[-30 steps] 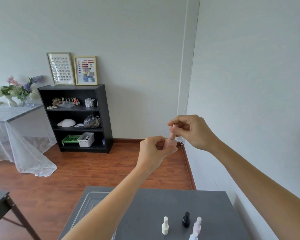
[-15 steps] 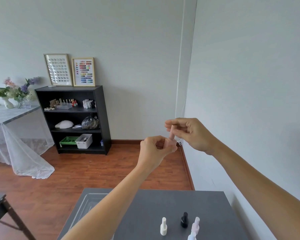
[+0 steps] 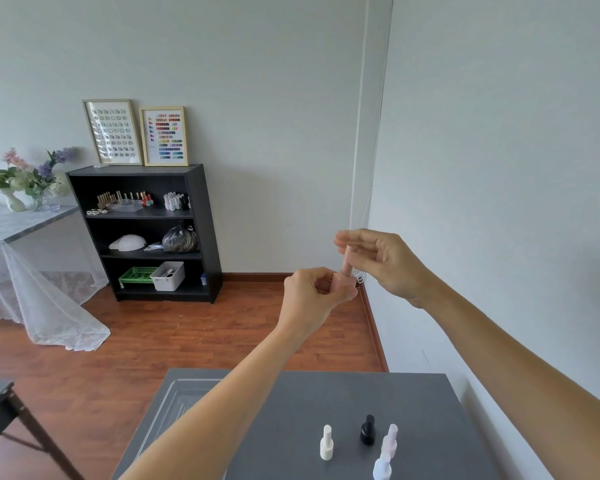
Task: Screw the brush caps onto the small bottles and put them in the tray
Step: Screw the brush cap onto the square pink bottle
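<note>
Left hand (image 3: 312, 297) curled around a small pink bottle (image 3: 340, 282), held up in the air well above the grey table (image 3: 291, 410); bottle mostly hidden by the fingers. Right hand (image 3: 385, 263) pinches the pink brush cap (image 3: 347, 259) between thumb and fingertips, cap upright on the bottle's neck. On the table: white bottle (image 3: 326, 442), black bottle (image 3: 367, 430), two pale bottles (image 3: 389, 439), clear tray (image 3: 174, 400) at left.
</note>
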A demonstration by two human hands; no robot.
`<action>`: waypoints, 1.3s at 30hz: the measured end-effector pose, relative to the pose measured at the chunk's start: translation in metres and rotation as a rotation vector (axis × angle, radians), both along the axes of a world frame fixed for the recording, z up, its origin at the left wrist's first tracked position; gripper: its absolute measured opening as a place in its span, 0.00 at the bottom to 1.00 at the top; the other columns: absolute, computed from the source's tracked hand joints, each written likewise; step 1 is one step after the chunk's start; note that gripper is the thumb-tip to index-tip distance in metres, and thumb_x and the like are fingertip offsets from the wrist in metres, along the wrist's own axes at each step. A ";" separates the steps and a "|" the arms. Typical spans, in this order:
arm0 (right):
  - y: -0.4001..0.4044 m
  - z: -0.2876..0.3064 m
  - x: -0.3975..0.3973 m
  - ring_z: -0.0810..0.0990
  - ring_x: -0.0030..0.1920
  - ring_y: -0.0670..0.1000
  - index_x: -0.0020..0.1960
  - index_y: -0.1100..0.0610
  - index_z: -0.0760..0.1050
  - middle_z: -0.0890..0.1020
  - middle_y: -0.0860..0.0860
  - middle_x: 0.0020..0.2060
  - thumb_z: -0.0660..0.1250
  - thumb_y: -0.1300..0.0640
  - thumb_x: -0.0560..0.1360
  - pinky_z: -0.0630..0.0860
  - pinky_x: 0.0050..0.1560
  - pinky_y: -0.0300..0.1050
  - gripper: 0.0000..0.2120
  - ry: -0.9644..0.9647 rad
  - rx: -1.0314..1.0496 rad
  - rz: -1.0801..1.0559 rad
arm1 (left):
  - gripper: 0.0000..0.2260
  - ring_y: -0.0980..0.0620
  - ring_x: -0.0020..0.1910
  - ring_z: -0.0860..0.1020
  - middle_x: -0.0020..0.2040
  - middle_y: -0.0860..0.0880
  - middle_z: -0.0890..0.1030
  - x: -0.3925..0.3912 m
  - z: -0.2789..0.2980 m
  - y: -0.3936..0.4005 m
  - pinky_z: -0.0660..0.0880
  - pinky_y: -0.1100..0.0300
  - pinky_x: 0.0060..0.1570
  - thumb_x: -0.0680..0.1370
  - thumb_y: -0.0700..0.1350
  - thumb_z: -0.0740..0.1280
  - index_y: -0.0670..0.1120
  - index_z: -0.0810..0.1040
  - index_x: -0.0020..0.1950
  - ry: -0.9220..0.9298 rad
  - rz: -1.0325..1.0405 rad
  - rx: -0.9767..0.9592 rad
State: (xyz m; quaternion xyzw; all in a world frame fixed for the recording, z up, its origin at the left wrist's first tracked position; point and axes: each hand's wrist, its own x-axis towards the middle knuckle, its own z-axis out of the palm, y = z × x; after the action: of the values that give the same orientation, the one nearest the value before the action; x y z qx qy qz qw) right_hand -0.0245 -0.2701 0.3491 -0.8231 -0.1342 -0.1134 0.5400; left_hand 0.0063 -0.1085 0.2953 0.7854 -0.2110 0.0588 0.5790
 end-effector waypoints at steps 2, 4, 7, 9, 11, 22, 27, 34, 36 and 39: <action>-0.002 -0.002 0.000 0.85 0.53 0.47 0.58 0.58 0.80 0.87 0.53 0.43 0.70 0.63 0.76 0.79 0.57 0.44 0.11 -0.031 0.042 -0.039 | 0.08 0.51 0.35 0.83 0.37 0.49 0.86 0.001 -0.002 -0.001 0.79 0.60 0.39 0.67 0.51 0.79 0.49 0.85 0.41 0.001 -0.004 0.008; -0.003 -0.003 0.000 0.87 0.43 0.51 0.47 0.57 0.81 0.87 0.53 0.38 0.75 0.58 0.71 0.82 0.53 0.49 0.07 -0.072 0.009 -0.156 | 0.08 0.48 0.39 0.84 0.38 0.48 0.86 0.001 -0.004 -0.003 0.80 0.57 0.44 0.68 0.51 0.78 0.49 0.85 0.42 0.007 -0.022 0.023; 0.001 -0.007 -0.001 0.84 0.38 0.55 0.40 0.56 0.77 0.85 0.52 0.34 0.79 0.45 0.64 0.81 0.46 0.50 0.17 -0.100 -0.095 -0.311 | 0.08 0.48 0.39 0.83 0.38 0.49 0.86 0.000 -0.007 -0.007 0.78 0.60 0.43 0.67 0.51 0.78 0.49 0.85 0.41 0.010 -0.021 0.029; 0.001 -0.011 -0.001 0.83 0.43 0.51 0.44 0.53 0.76 0.84 0.49 0.39 0.76 0.41 0.65 0.81 0.48 0.47 0.20 -0.087 -0.118 -0.324 | 0.08 0.49 0.38 0.82 0.37 0.49 0.85 0.000 -0.007 -0.009 0.78 0.62 0.40 0.67 0.50 0.79 0.49 0.85 0.40 0.013 -0.012 0.026; -0.002 -0.012 -0.001 0.81 0.54 0.43 0.56 0.52 0.75 0.84 0.47 0.44 0.72 0.43 0.70 0.77 0.60 0.45 0.19 -0.039 -0.073 -0.204 | 0.08 0.50 0.36 0.82 0.36 0.50 0.85 0.000 -0.008 -0.010 0.77 0.64 0.38 0.67 0.50 0.79 0.50 0.85 0.40 0.017 -0.016 0.025; -0.010 -0.015 -0.008 0.84 0.42 0.56 0.44 0.56 0.77 0.85 0.53 0.40 0.78 0.47 0.65 0.81 0.50 0.54 0.17 -0.114 -0.078 -0.313 | 0.08 0.48 0.31 0.79 0.37 0.45 0.85 -0.002 -0.009 -0.018 0.78 0.57 0.35 0.67 0.49 0.79 0.48 0.85 0.42 0.021 -0.053 0.010; -0.019 -0.020 -0.010 0.81 0.59 0.45 0.63 0.57 0.76 0.86 0.54 0.48 0.69 0.56 0.77 0.76 0.65 0.48 0.15 -0.030 0.025 -0.093 | 0.07 0.56 0.32 0.79 0.37 0.48 0.86 -0.001 -0.009 -0.019 0.76 0.64 0.34 0.67 0.50 0.78 0.50 0.85 0.42 0.038 -0.066 0.020; -0.026 -0.025 -0.012 0.86 0.50 0.47 0.53 0.59 0.81 0.88 0.52 0.42 0.72 0.61 0.74 0.79 0.59 0.48 0.08 -0.045 0.015 -0.200 | 0.06 0.46 0.38 0.82 0.38 0.46 0.86 -0.004 -0.018 -0.029 0.79 0.56 0.41 0.69 0.49 0.77 0.49 0.85 0.42 0.048 -0.098 0.038; -0.027 -0.029 -0.013 0.86 0.47 0.44 0.52 0.58 0.82 0.88 0.50 0.40 0.73 0.60 0.73 0.79 0.58 0.45 0.07 -0.059 -0.010 -0.260 | 0.06 0.44 0.40 0.83 0.38 0.45 0.86 -0.006 -0.021 -0.032 0.80 0.54 0.41 0.69 0.49 0.77 0.48 0.85 0.41 0.048 -0.101 0.043; -0.026 -0.037 -0.014 0.86 0.44 0.41 0.51 0.57 0.83 0.87 0.47 0.37 0.73 0.59 0.73 0.79 0.54 0.37 0.07 -0.090 -0.036 -0.325 | 0.07 0.42 0.38 0.82 0.37 0.45 0.85 -0.007 -0.027 -0.037 0.79 0.54 0.37 0.70 0.49 0.76 0.47 0.84 0.41 0.048 -0.084 0.047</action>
State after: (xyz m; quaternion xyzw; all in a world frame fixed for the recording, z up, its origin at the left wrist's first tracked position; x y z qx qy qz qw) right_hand -0.0389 -0.2965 0.3117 -0.8376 -0.0252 -0.2336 0.4932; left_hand -0.0006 -0.1455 0.2683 0.7904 -0.2311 0.0108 0.5672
